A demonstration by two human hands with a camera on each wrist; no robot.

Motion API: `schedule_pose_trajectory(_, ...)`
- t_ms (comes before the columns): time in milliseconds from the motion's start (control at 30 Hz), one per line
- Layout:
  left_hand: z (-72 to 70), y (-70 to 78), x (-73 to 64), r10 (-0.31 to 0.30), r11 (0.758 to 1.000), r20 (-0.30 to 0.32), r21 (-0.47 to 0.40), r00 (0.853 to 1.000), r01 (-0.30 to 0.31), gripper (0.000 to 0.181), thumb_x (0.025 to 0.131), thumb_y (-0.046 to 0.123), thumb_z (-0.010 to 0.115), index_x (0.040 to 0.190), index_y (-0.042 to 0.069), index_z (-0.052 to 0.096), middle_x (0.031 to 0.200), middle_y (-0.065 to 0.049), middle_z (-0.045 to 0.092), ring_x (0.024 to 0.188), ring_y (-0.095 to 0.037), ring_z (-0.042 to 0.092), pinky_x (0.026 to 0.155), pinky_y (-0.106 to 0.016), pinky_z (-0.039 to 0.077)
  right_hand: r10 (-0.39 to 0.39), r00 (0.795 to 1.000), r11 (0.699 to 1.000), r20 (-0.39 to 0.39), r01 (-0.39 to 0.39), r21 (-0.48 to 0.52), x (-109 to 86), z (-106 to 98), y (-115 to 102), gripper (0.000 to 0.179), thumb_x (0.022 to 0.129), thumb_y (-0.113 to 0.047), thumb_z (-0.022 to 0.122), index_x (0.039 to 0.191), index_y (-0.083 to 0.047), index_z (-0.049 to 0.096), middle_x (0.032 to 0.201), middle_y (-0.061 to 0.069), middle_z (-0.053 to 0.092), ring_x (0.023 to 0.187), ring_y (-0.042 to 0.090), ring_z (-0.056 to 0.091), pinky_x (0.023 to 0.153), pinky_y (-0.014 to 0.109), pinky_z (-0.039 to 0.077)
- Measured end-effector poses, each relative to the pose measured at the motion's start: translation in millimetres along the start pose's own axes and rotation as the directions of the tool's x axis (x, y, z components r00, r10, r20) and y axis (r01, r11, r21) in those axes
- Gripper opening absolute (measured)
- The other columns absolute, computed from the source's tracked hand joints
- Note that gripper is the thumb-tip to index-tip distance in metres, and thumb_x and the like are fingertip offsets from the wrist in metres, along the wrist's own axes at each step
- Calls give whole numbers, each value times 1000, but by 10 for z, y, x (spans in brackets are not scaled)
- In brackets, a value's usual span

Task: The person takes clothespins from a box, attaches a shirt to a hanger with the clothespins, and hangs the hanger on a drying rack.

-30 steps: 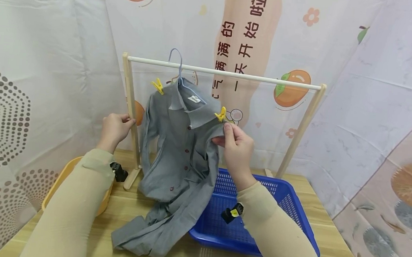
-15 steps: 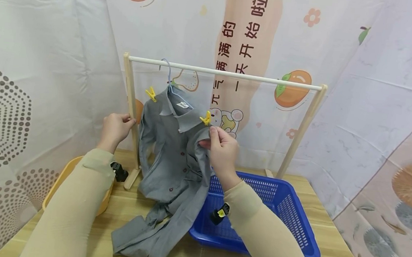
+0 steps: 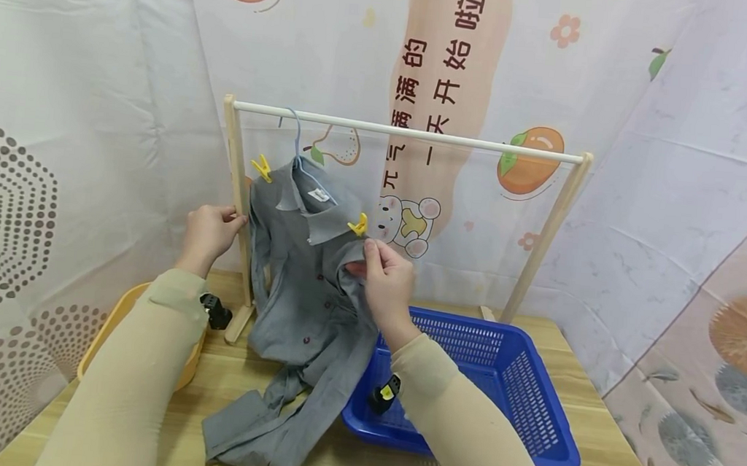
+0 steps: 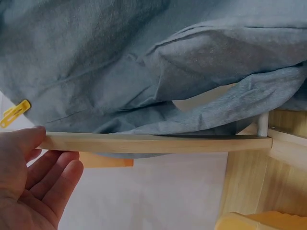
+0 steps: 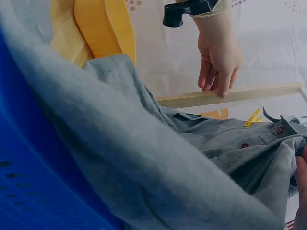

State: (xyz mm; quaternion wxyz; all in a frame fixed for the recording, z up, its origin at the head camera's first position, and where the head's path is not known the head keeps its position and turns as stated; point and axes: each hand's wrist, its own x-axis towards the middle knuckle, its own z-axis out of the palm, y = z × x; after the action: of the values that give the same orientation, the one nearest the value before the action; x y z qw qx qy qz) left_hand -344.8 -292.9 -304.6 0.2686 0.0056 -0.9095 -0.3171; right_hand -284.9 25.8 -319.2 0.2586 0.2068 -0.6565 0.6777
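A grey button-up shirt [image 3: 297, 278] hangs on a light blue hanger [image 3: 297, 138] hooked over the white rod of a small clothes rack. Yellow clothespins [image 3: 262, 168] sit at both shoulders. With thumb and fingers my right hand [image 3: 390, 285] pinches the shirt just below the right-side clothespin [image 3: 359, 225]; only its fingers [image 5: 302, 187] appear at the right wrist view's edge. My left hand [image 3: 209, 235] pinches the rack's left wooden post [image 4: 158, 143], thumb on one side and fingers on the other. One sleeve droops onto the table.
A blue plastic basket [image 3: 533, 377] stands on the wooden table [image 3: 575, 351] at right, partly behind the right arm and shirt. At left, behind the left forearm, is a yellow basket [image 3: 118, 315]. The rack's right post [image 3: 547, 239] rises behind the blue basket.
My right hand has moved left and slightly down with the shirt. The hanger has slid left along the rod, toward the left post. My left hand has stayed on the post.
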Motion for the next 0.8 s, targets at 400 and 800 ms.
schedule_pose_trajectory(400, -39, -53, -5, -4, 1000, 36, -15, 999, 4, 39, 104, 26, 58, 128, -3, 68, 120, -27, 68, 109, -46, 64, 88, -60, 52, 108, 983, 992, 148, -116, 44, 15, -101, -41, 27, 105, -23, 62, 112, 0, 74, 91, 16, 73, 73, 27, 74, 69, 38, 62)
schedule_pose_trajectory(800, -238, -33, -86, 83, 996, 15, -19, 996, -83, 50, 104, 37, 56, 136, 0, 64, 120, -23, 70, 105, -41, 68, 83, -58, 53, 96, 972, 985, 216, -60, -164, 119, -583, -211, 52, 99, -39, 69, 141, -11, 58, 130, 5, 64, 85, 27, 72, 65, 46, 61)
